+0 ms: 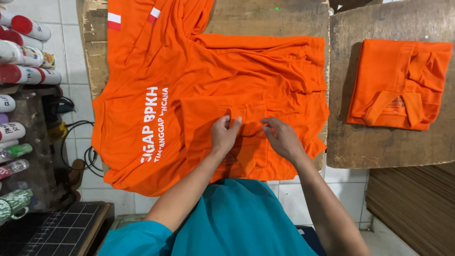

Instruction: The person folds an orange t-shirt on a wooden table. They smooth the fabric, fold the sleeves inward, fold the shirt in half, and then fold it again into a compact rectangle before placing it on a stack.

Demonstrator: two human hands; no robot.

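You are folding orange shirt [208, 90], lying spread flat on worn wooden bench [275, 19], near edge, just in front of you. Left hand [224, 135] pinching small fabric fold near shirt middle, grip closed on cloth. Right hand [283, 138] pressing beside it, fingers curled, pinch unclear. Keep both pinches level, pull crease taut, smooth wrinkles outward before pressing down. Folded orange shirt [398, 85] lying on separate board at right; match its shape.
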